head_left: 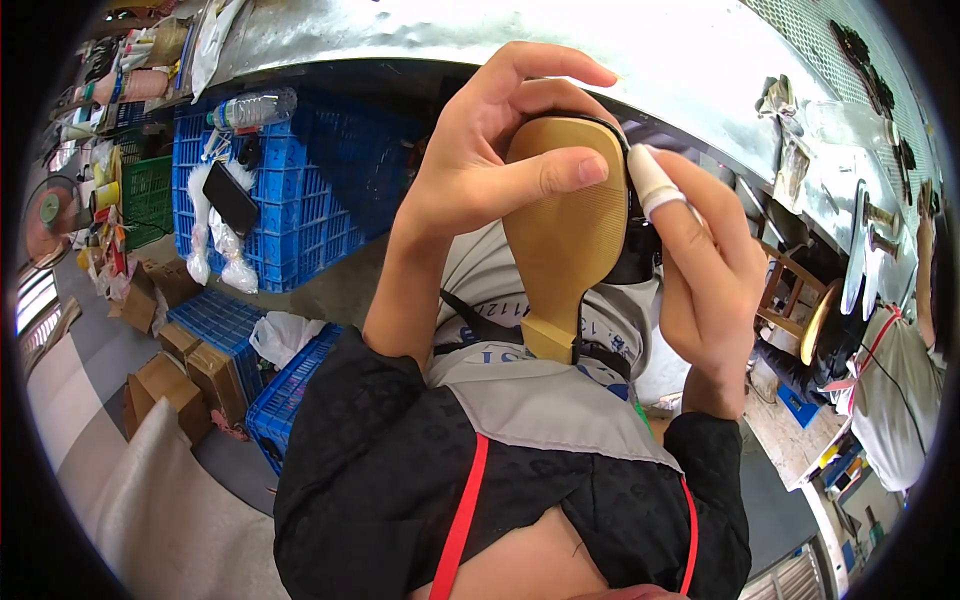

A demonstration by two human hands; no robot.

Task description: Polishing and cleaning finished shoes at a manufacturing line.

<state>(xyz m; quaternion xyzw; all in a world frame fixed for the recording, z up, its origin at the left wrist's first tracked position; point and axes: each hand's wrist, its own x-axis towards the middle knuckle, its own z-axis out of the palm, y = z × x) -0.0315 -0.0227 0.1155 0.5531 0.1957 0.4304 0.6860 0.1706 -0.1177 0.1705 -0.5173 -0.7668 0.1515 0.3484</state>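
Note:
A heeled shoe (565, 230) is held up before my chest with its tan, finely ribbed sole facing me. Its toe end points away, and the block heel sits low near my apron. My left hand (480, 160) grips the toe end, the thumb lying across the sole and the fingers behind it, some of them raised. At the right edge of the sole, my right hand (710, 255) presses with its fingers bent; a white cover wraps one fingertip. Dark upper material shows between the sole and my right fingers. Whether those fingers pinch the strap is partly hidden.
A metal-topped bench (400, 35) runs across the far side. To the left stand a blue crate (285, 190) with a phone (231, 199) and a plastic bottle (258, 107), plus cardboard boxes (165, 395). A wooden stool (790, 290) and another person (890, 390) are at right.

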